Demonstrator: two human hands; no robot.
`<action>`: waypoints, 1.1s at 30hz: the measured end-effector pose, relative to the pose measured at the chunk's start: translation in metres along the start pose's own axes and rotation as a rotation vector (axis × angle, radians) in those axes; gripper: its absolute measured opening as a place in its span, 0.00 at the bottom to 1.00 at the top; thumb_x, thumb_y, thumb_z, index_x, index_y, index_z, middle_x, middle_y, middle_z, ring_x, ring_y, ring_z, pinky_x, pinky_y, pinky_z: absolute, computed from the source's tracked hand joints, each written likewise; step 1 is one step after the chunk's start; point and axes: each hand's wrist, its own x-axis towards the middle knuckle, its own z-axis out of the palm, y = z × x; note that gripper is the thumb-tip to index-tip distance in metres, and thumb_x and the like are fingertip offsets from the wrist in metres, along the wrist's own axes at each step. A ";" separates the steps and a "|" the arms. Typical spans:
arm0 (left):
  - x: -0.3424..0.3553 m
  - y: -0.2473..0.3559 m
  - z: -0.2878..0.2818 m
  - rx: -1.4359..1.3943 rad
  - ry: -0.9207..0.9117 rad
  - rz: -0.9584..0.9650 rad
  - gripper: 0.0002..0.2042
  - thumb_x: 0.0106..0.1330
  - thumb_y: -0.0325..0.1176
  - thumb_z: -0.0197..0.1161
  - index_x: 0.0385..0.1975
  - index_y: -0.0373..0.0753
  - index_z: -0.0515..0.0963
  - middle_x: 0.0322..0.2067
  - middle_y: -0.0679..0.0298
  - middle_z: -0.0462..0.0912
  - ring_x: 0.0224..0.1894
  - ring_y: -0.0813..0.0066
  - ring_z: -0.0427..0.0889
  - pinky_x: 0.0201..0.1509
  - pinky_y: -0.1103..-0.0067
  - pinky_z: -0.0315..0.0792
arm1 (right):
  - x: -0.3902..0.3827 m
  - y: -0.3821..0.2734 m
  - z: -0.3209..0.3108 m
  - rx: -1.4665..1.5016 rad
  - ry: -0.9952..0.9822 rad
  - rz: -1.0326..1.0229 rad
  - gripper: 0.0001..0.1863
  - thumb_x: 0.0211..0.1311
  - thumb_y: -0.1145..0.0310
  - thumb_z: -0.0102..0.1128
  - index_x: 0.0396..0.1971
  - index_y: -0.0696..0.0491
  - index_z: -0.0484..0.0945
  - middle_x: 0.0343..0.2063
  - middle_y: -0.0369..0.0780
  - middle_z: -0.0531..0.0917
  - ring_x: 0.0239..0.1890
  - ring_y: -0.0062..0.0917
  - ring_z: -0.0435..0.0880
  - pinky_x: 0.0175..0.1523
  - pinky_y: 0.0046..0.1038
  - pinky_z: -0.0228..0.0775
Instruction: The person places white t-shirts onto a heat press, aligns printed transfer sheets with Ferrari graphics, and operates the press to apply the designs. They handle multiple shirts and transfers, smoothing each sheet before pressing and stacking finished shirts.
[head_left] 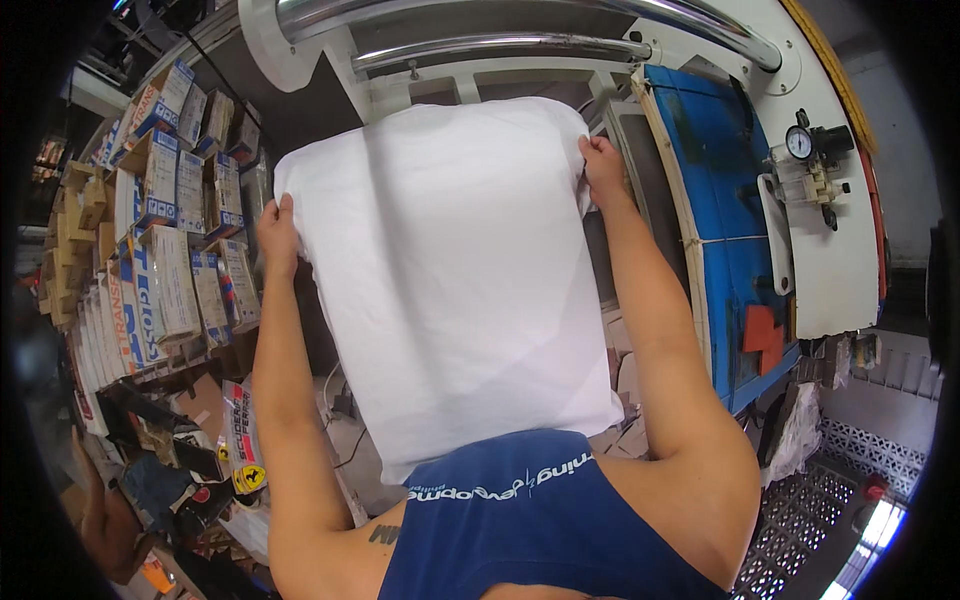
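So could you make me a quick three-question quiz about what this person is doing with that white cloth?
1. True or false: both hands grip the white fabric sheet at its upper corners.
2. Which lies to the person's right? A) stacked cardboard boxes B) a blue panel with a pressure gauge C) a sink
3. Fill in: the sheet hangs spread in front of a machine with shiny metal ____.

Key:
1. True: the left hand and right hand each pinch a corner.
2. B: blue panel, pressure gauge; the boxes are on the left.
3. Rollers.

Single head-worn fisheye view, steeply downward (edges bent), close over the person's own chest and raised forearms.
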 end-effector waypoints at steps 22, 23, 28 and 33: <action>-0.039 0.102 0.050 0.417 0.066 0.782 0.07 0.63 0.28 0.61 0.37 0.35 0.82 0.39 0.52 0.83 0.45 0.48 0.80 0.51 0.59 0.73 | -0.099 -0.068 0.101 -0.834 -0.145 -0.996 0.15 0.63 0.67 0.64 0.47 0.57 0.80 0.48 0.49 0.82 0.53 0.47 0.79 0.61 0.44 0.68; -0.051 0.118 0.072 0.417 -0.137 0.870 0.08 0.62 0.27 0.60 0.38 0.35 0.81 0.41 0.52 0.82 0.47 0.48 0.80 0.53 0.60 0.73 | -0.118 -0.067 0.127 -0.858 -0.236 -1.117 0.16 0.63 0.66 0.64 0.48 0.57 0.80 0.49 0.48 0.82 0.54 0.46 0.78 0.62 0.45 0.67; -0.084 0.150 0.127 0.503 -0.177 0.855 0.08 0.62 0.29 0.60 0.40 0.41 0.79 0.41 0.60 0.81 0.47 0.54 0.79 0.54 0.58 0.71 | -0.149 -0.069 0.185 -1.059 -0.334 -1.029 0.17 0.65 0.62 0.60 0.51 0.52 0.78 0.52 0.43 0.80 0.58 0.40 0.75 0.63 0.48 0.64; -0.054 0.146 0.136 0.462 -0.165 0.874 0.05 0.63 0.31 0.59 0.35 0.40 0.80 0.35 0.56 0.84 0.40 0.48 0.81 0.46 0.54 0.73 | -0.124 -0.090 0.189 -1.230 -0.449 -0.790 0.18 0.68 0.56 0.55 0.49 0.50 0.80 0.52 0.43 0.81 0.59 0.39 0.76 0.65 0.52 0.62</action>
